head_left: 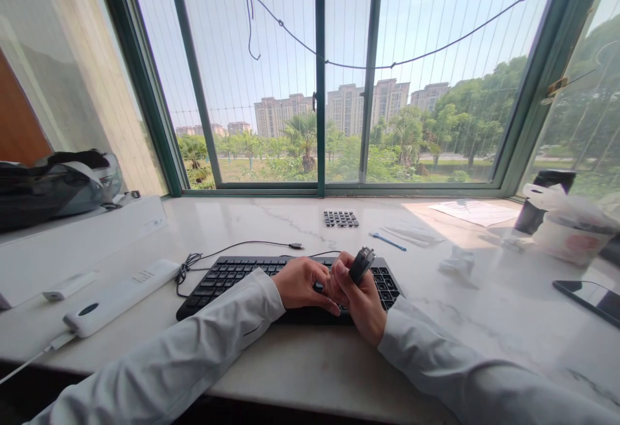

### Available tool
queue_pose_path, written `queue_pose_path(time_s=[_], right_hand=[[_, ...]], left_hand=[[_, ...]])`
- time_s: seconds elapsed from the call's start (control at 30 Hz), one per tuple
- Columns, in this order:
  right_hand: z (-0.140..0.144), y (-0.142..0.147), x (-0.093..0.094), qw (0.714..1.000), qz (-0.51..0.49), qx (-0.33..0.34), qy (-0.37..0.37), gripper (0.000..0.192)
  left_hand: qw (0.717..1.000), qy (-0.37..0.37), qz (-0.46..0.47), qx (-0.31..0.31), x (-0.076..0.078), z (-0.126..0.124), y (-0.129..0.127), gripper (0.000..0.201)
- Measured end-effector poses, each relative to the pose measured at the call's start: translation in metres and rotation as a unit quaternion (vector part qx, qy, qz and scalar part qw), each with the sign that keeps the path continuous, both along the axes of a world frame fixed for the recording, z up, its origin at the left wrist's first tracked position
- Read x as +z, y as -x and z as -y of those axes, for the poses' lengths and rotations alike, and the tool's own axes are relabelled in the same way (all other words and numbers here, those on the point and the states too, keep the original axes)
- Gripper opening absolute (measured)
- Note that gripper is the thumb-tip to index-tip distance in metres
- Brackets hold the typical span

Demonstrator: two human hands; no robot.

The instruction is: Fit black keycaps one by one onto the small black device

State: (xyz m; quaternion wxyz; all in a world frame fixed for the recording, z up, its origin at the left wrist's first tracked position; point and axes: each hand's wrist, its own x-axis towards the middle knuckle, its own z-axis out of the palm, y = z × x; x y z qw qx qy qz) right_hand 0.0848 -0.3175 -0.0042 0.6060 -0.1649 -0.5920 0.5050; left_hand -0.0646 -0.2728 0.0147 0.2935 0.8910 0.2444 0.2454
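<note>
Holding a black tool [361,268] in right hand [364,302], had some keycaps [341,219] off, many left on keyboard [237,272]; couldn't tell grip of left hand [299,283].

a single view looks from head height, forward and down across the desk [271,363], with the left hand [301,285] and right hand [362,297] close by towards six o'clock, the window [320,95] farther off at twelve.

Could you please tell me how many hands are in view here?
2: the left hand, over the keyboard, and the right hand beside it, gripping a dark tool with a metal end. Some fingers are hidden; no other hand shows.
</note>
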Motion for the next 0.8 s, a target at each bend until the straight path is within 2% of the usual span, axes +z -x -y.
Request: queue_pose_path(time_s=[0.13,0.23,0.5,0.8], right_hand=[[0.000,0.000,0.001,1.000,-0.010,0.002,0.014,0.036],[-0.001,0.000,0.005,0.999,-0.038,0.010,0.029,0.037],[-0.006,0.000,0.014,0.994,-0.076,-0.001,0.081,0.040],[-0.003,0.000,0.016,0.993,-0.073,-0.026,0.088,0.041]], left_hand=[[1.000,-0.008,-0.007,0.007,0.003,0.001,0.000,0.029],[1.000,-0.001,-0.004,-0.009,0.004,0.000,0.000,0.032],[1.000,-0.015,-0.018,-0.020,0.005,-0.001,0.001,0.032],[0.999,-0.027,-0.017,-0.009,0.006,-0.004,0.003,0.034]])
